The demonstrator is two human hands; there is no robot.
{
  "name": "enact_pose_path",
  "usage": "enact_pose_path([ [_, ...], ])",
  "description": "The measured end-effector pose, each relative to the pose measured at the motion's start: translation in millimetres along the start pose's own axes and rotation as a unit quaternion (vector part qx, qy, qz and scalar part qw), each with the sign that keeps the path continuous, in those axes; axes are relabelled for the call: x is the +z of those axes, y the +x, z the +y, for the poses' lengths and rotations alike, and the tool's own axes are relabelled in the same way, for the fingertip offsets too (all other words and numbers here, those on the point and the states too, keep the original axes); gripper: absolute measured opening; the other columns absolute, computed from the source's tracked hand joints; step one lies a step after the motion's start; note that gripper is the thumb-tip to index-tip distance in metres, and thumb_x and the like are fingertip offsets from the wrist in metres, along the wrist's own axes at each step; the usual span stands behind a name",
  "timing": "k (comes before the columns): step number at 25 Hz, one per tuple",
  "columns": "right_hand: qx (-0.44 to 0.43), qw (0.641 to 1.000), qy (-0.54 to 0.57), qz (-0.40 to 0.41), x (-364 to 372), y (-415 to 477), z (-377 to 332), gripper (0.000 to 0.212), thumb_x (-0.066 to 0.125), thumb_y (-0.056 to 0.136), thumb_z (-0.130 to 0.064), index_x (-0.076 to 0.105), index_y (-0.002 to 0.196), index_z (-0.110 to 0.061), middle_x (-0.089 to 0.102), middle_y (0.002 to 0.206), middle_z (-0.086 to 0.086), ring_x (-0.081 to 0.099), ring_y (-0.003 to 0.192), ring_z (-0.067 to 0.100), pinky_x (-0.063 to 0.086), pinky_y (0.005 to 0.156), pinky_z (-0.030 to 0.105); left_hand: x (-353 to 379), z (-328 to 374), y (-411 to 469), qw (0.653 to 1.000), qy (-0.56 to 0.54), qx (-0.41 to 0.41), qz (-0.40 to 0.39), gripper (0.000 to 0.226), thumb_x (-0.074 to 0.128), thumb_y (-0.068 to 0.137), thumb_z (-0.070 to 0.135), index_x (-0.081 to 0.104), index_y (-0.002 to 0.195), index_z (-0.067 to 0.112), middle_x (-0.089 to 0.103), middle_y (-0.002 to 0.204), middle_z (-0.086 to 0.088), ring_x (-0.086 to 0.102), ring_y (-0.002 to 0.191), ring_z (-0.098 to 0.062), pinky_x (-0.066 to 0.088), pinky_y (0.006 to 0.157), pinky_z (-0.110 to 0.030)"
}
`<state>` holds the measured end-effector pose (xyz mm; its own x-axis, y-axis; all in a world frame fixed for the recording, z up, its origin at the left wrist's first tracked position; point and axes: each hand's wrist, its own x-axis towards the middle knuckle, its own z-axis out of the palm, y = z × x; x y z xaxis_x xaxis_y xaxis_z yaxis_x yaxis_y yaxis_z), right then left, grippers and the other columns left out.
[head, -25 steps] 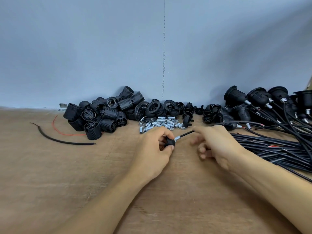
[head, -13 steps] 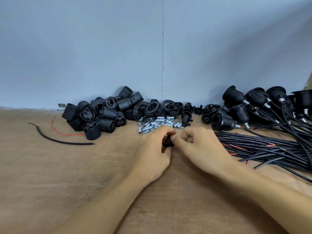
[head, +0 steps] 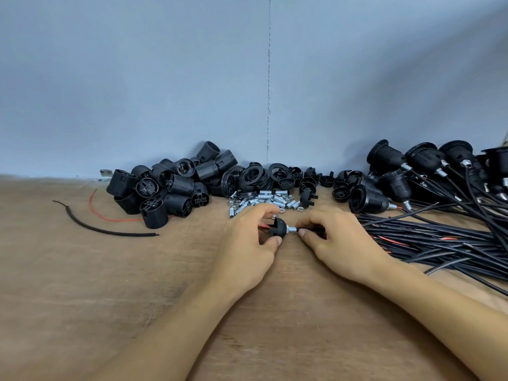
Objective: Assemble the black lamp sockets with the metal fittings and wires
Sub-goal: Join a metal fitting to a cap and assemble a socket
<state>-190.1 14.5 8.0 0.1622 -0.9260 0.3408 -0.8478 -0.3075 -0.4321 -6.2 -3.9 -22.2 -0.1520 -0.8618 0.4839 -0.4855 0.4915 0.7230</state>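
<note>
My left hand pinches a small black socket cap between thumb and fingers, just above the wooden table. A silver threaded fitting sticks out of the cap to the right. My right hand pinches the black wire right behind that fitting. Red and black wire ends poke out on the cap's left side.
A heap of black socket bodies lies at the back left, black caps and rings at the back middle, loose metal fittings and nuts in front. Assembled sockets and a wire bundle fill the right. Stray wires lie left.
My right hand drew back to the right from the cap. The fitting and wire now show between the hands, with wire ends out the cap's left side.
</note>
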Motion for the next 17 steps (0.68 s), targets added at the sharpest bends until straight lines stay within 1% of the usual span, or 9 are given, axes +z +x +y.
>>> enact_pose_path([
  [2, -0.006, 1.0, 0.003, -0.001, 0.7, -0.4, 1.2, 0.012, 0.063, 0.093, -0.025, 0.073, 0.098, -0.027, 0.068, 0.096, -0.01, 0.059, 0.097, 0.013, 0.047, 0.091, 0.042, -0.9, 1.5, 0.5, 1.0, -0.011, -0.02, -0.007, 0.045, 0.079, 0.081, 0.008, 0.063, 0.101, 0.045, 0.066, 0.1, 0.025, 0.062, 0.096, 0.009, 0.047, 0.082, -0.008],
  [3, -0.007, 1.0, 0.009, 0.002, 1.1, -0.4, 1.5, 0.012, 0.063, 0.093, -0.026, 0.073, 0.099, -0.027, 0.068, 0.096, -0.01, 0.06, 0.096, 0.012, 0.047, 0.091, 0.041, -1.3, 1.9, 1.0, 0.999, -0.017, -0.03, -0.012, 0.046, 0.079, 0.081, 0.008, 0.061, 0.095, 0.048, 0.066, 0.095, 0.026, 0.062, 0.092, 0.011, 0.047, 0.078, -0.006],
  [6, -0.015, 0.998, 0.037, 0.052, 4.1, -0.4, -0.4, 0.015, 0.06, 0.095, -0.031, 0.072, 0.103, -0.026, 0.066, 0.097, -0.009, 0.059, 0.094, 0.009, 0.047, 0.092, 0.04, 0.8, 4.2, 2.8, 0.998, -0.037, -0.047, -0.02, 0.05, 0.079, 0.081, 0.006, 0.059, 0.09, 0.051, 0.068, 0.09, 0.024, 0.064, 0.086, 0.01, 0.049, 0.074, -0.008],
  [9, -0.051, 0.991, 0.05, 0.116, 12.3, 5.2, -14.2, 0.014, 0.06, 0.096, -0.026, 0.072, 0.103, -0.022, 0.065, 0.099, -0.008, 0.059, 0.094, 0.011, 0.046, 0.091, 0.039, 2.1, 3.1, 4.3, 0.997, -0.057, -0.05, -0.028, 0.043, 0.078, 0.08, 0.005, 0.066, 0.093, 0.043, 0.073, 0.088, 0.016, 0.067, 0.081, 0.001, 0.053, 0.074, -0.015],
  [10, -0.066, 0.988, 0.059, 0.126, 15.7, 7.3, -20.6, 0.013, 0.061, 0.095, -0.023, 0.072, 0.102, -0.021, 0.065, 0.099, -0.007, 0.059, 0.093, 0.011, 0.046, 0.09, 0.036, 2.4, 2.8, 5.3, 0.996, -0.06, -0.051, -0.029, 0.036, 0.077, 0.08, 0.005, 0.069, 0.094, 0.037, 0.074, 0.086, 0.012, 0.068, 0.077, -0.003, 0.055, 0.073, -0.02],
  [12, -0.089, 0.982, 0.082, 0.143, 20.3, 11.4, -32.9, 0.011, 0.063, 0.094, -0.019, 0.072, 0.1, -0.019, 0.065, 0.097, -0.008, 0.059, 0.091, 0.009, 0.046, 0.086, 0.029, 3.3, 2.8, 6.1, 0.996, -0.068, -0.049, -0.027, 0.023, 0.073, 0.078, 0.005, 0.071, 0.094, 0.022, 0.073, 0.08, 0.004, 0.068, 0.075, -0.014, 0.058, 0.071, -0.035],
  [14, -0.086, 0.978, 0.102, 0.161, 22.3, 20.3, -44.7, 0.01, 0.064, 0.093, -0.018, 0.072, 0.099, -0.021, 0.066, 0.097, -0.01, 0.06, 0.092, 0.009, 0.047, 0.087, 0.029, 2.7, 7.0, 4.8, 0.995, -0.08, -0.052, -0.025, 0.022, 0.07, 0.077, 0.0, 0.069, 0.094, 0.015, 0.072, 0.08, -0.002, 0.069, 0.077, -0.021, 0.058, 0.071, -0.044],
  [16, -0.061, 0.981, 0.113, 0.144, 22.8, 38.3, -59.4, 0.014, 0.065, 0.09, -0.017, 0.071, 0.1, -0.024, 0.066, 0.091, -0.013, 0.061, 0.088, 0.008, 0.049, 0.087, 0.031, 2.4, 8.9, 5.4, 0.994, -0.084, -0.061, -0.03, 0.025, 0.067, 0.077, -0.005, 0.065, 0.092, 0.015, 0.072, 0.08, -0.006, 0.069, 0.077, -0.022, 0.057, 0.07, -0.047],
  [17, -0.044, 0.987, 0.112, 0.108, 23.4, 50.5, -68.2, 0.016, 0.066, 0.088, -0.016, 0.071, 0.099, -0.026, 0.066, 0.086, -0.014, 0.062, 0.086, 0.008, 0.051, 0.087, 0.031, 1.4, 9.1, 5.3, 0.994, -0.083, -0.068, -0.032, 0.024, 0.067, 0.077, -0.006, 0.065, 0.089, 0.015, 0.071, 0.079, -0.008, 0.068, 0.076, -0.02, 0.057, 0.068, -0.046],
])
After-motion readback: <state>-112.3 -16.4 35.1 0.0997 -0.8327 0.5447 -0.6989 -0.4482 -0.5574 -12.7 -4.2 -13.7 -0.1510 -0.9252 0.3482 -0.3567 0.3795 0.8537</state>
